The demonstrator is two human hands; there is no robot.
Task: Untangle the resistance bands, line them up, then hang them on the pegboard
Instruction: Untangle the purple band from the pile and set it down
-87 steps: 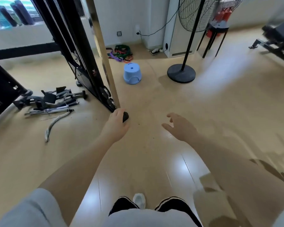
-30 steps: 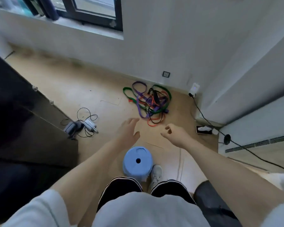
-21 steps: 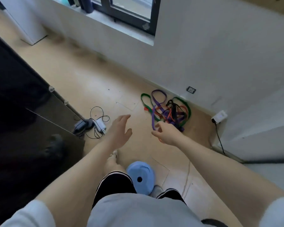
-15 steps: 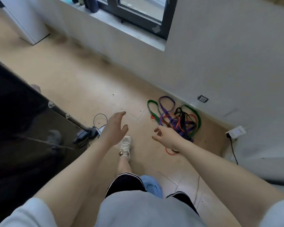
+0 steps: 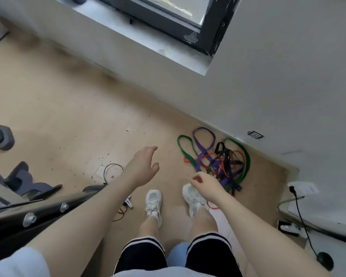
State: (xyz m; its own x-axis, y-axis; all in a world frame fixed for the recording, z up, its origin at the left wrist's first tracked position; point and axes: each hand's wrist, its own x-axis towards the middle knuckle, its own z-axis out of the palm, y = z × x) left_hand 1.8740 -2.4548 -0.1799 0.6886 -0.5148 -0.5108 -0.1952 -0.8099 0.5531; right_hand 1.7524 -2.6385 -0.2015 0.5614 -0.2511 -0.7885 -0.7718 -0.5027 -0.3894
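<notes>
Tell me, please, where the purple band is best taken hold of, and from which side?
Probably at the purple band's free loop at the far end of the pile, coming from above. That loop lies open on the floor, clear of the knot; nearer the feet it crosses other bands.

Two hands [image 5: 142, 166], two shoes [image 5: 153, 202]

The tangled heap of green, purple, orange and black resistance bands [image 5: 216, 160] lies on the pale wooden floor [image 5: 68, 116] against the white wall [image 5: 288, 76], right of the left hand [image 5: 142, 166], beyond the right hand [image 5: 206, 185], just ahead of the white sneakers [image 5: 153, 202].
</notes>
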